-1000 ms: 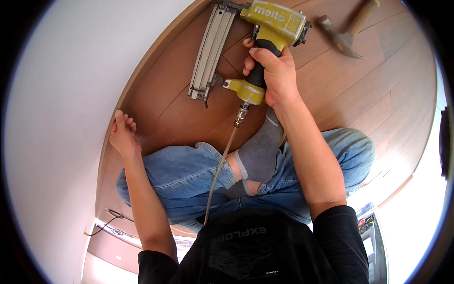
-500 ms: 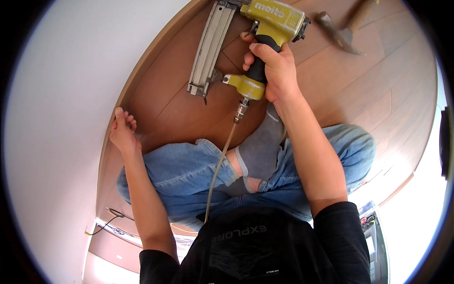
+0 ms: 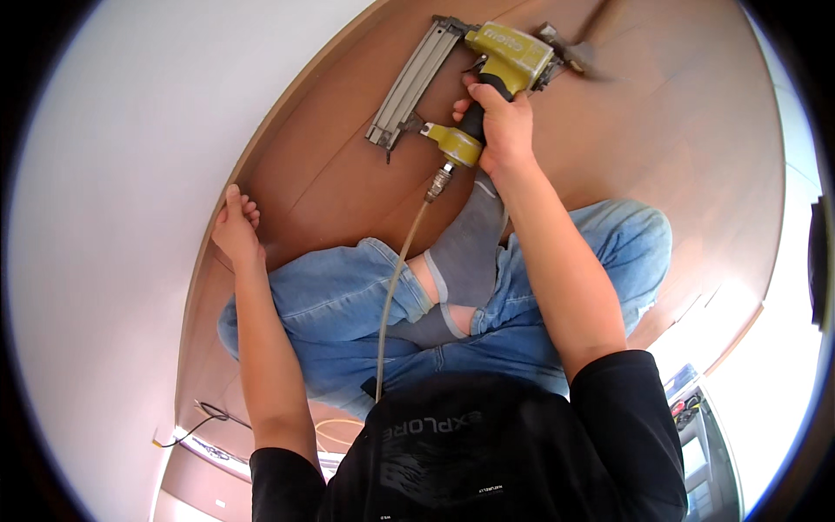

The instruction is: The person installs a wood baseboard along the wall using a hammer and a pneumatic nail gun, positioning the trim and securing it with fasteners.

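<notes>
My right hand (image 3: pixel 504 126) is wrapped round the black grip of a yellow-green pneumatic nail gun (image 3: pixel 513 52), held above the wooden floor. Its long grey magazine (image 3: pixel 413 84) slants down on the left side. A pale air hose (image 3: pixel 393 296) runs from the metal fitting at the handle's base toward my body. At the left, my left hand (image 3: pixel 237 228) is closed, fingers curled and thumb up against the brown skirting board (image 3: pixel 289 94) along the white wall; I see nothing in it.
A hammer (image 3: pixel 570 50) lies on the floor (image 3: pixel 678 130) behind the nail gun, partly covered by it. My crossed legs in jeans (image 3: pixel 348 283) fill the near middle. A dark cable (image 3: pixel 209 413) lies at the lower left, and a grey case (image 3: pixel 696 444) stands at the lower right.
In the picture, the nail gun and my right hand sit slightly farther down and right. The whole view has shifted, with the hammer now nearer the gun. Both hands keep their hold.
</notes>
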The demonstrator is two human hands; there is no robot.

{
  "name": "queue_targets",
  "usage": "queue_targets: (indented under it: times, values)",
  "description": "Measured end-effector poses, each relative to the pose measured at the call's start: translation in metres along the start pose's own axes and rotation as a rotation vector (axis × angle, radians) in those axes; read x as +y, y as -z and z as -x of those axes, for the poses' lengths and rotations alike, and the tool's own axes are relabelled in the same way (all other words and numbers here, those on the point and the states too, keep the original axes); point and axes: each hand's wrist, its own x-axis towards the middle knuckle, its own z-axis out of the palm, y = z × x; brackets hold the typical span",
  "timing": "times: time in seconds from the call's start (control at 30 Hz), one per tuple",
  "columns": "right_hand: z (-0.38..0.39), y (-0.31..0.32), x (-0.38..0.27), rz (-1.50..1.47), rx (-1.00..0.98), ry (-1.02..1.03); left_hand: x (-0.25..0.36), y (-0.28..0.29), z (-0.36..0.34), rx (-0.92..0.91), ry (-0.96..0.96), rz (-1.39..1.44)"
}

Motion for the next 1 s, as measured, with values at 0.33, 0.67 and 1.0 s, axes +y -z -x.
queue_targets:
  times: [0.33,0.67,1.0]
  values:
    - [0.004,-0.012,-0.017,-0.061,-0.137,-0.116,0.016,0.027,-0.001,-0.064,-0.087,0.038]
    - [0.055,0.061,-0.065,-0.218,0.109,-0.060,-0.002,0.032,0.001,-0.149,-0.112,0.015]
    - [-0.005,0.160,-0.068,-0.434,0.570,0.169,-0.012,0.023,-0.002,-0.123,-0.135,0.031]
